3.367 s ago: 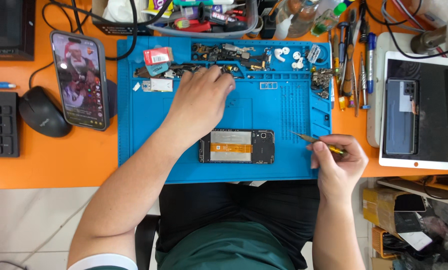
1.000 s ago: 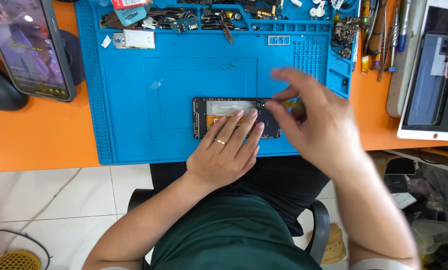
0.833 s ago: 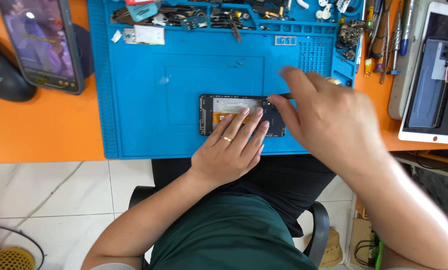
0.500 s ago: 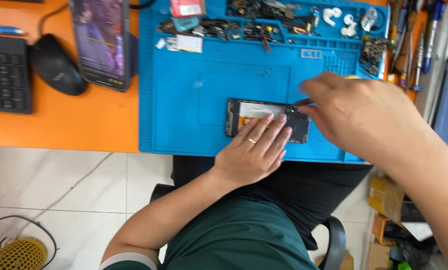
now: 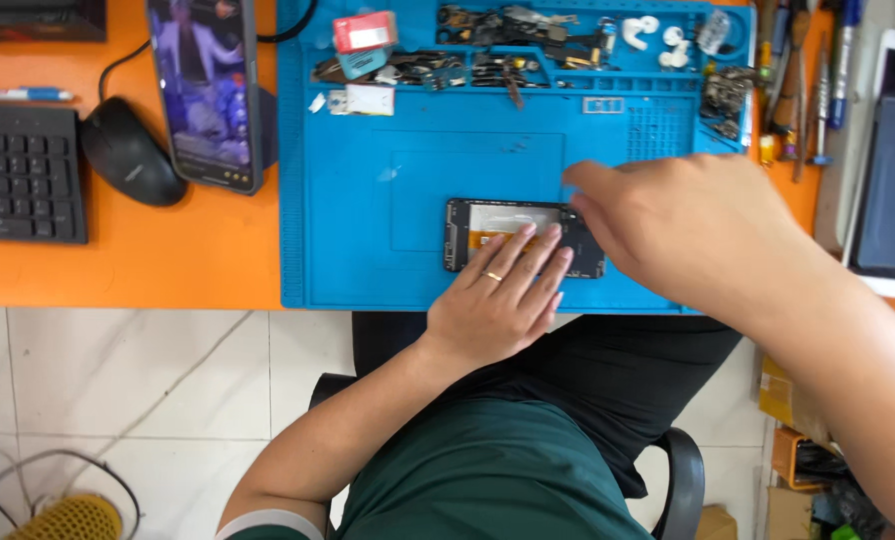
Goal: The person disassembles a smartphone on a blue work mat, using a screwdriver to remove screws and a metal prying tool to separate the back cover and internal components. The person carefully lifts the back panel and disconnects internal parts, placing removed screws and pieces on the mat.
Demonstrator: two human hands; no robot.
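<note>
Head view. My left hand lay flat, fingers spread, pressing the opened black rectangular smartphone, back cover off, onto the blue silicone repair mat on the orange counter. My right hand hovered over the phone's right end, fingers curled; I could not tell whether it gripped anything. I judged the phone light, stiff and fragile inside, best held by its outer edges. A black computer mouse and a second, lit smartphone lay to the left.
</note>
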